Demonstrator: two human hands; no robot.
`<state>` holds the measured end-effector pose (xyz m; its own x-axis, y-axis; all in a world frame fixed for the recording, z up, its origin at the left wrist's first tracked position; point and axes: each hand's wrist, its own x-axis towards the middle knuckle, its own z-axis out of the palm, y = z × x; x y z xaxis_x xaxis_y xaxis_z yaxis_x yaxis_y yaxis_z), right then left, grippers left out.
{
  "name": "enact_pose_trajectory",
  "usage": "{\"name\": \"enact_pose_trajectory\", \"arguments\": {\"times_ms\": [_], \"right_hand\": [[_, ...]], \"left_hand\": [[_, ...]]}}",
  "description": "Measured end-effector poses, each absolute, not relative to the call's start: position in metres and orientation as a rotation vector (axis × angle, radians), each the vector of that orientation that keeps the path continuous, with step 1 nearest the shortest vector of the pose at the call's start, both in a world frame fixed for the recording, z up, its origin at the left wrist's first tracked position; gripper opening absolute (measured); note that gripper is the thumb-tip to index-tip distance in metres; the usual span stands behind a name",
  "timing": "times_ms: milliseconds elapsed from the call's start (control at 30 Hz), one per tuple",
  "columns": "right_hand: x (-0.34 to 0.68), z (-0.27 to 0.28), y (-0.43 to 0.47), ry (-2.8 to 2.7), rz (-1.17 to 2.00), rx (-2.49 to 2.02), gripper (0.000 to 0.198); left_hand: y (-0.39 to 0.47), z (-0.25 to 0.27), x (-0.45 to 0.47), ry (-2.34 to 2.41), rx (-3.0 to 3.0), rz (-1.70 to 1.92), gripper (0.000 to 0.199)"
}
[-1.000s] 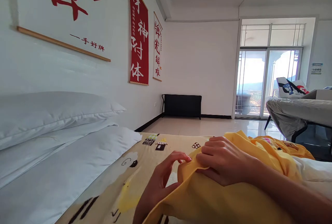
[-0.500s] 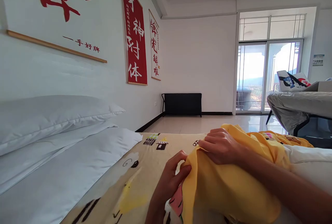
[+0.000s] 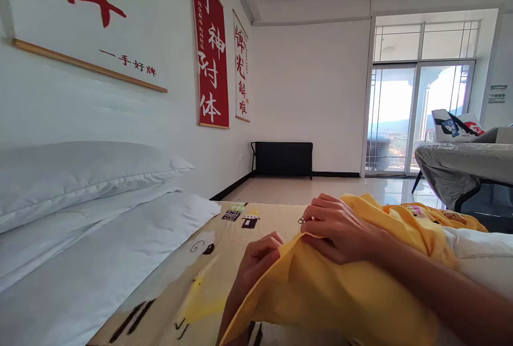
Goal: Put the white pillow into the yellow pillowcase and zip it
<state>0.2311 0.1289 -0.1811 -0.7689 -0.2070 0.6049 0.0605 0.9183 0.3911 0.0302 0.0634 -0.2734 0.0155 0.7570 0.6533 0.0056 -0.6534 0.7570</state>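
A yellow duvet cover [image 3: 340, 292] with a plain inner side is bunched between my hands above the bed. My left hand [image 3: 258, 260] pinches its edge on the left, fingers closed, with part of the wrist hidden behind the fabric. Just to the right, my right hand [image 3: 336, 228] grips the same edge with bent fingers. A white quilt [image 3: 476, 250] shows at the right, next to the yellow folds. Beneath lies a cream bed sheet [image 3: 208, 276] printed with a sheep, a chick and small houses.
White pillows [image 3: 100, 260] are stacked along the left wall. Beyond the bed, a black folded frame [image 3: 284, 159] leans near the far wall. At the right stands a covered table [image 3: 460, 156] with a printed box [image 3: 457, 125] on it, near the glass doors [image 3: 417, 116].
My left hand has moved slightly left, and the cover's edge now sweeps down across its wrist, hiding the pink print seen before. My right hand has shifted a little left.
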Motion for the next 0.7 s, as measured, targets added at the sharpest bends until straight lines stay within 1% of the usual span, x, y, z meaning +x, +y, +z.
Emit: {"name": "enact_pose_trajectory", "arguments": {"times_ms": [133,233,433,533,600,700], "right_hand": [[0.231,-0.19,0.111,-2.481,-0.476,0.197,0.02],[0.228,-0.196,0.104,-2.47,-0.489,0.204,0.012],[0.222,-0.197,0.098,-2.506,-0.368,0.101,0.016],[0.216,-0.198,0.097,-2.514,-0.295,-0.021,0.017],[0.21,-0.201,0.099,-2.511,-0.236,-0.168,0.016],[0.203,-0.206,0.101,-2.51,-0.136,-0.346,0.008]], "left_hand": [[0.051,-0.264,0.027,0.7,1.822,1.701,0.013],[0.045,-0.258,0.029,0.664,1.85,1.745,0.008],[0.049,-0.261,0.031,0.602,1.774,1.822,0.009],[0.052,-0.265,0.031,0.524,1.694,1.869,0.01],[0.051,-0.266,0.03,0.512,1.685,1.841,0.013],[0.045,-0.263,0.024,0.617,1.734,1.668,0.018]]}}
